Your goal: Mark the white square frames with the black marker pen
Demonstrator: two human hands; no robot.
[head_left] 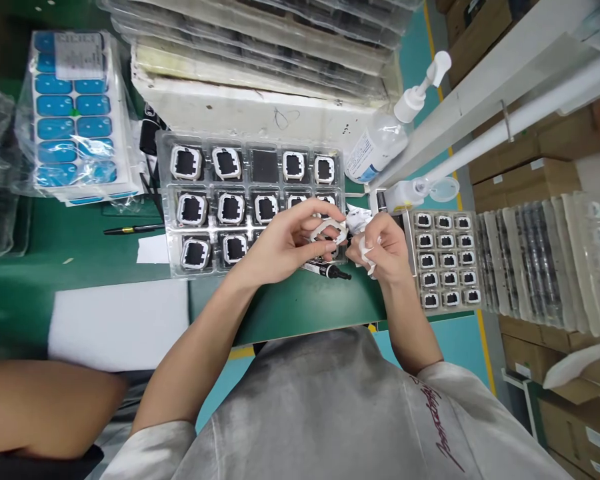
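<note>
Both hands (290, 243) (380, 250) pinching white frame (327, 230)

small white square frame (329, 231) — pinched in fingers above the green bench, crumpled white wipe (359, 220) touching its right edge

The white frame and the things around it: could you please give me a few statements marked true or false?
1. The left hand holds a white frame. True.
2. The right hand holds a black pen. False: it holds a white wipe; the pen lies on the green table.
3. Every pocket of the clear tray is filled. False: one top-row pocket has no white frame.
4. A pump bottle stands beyond the hands. True.
5. A smaller tray lies beside the right hand. True.
</note>
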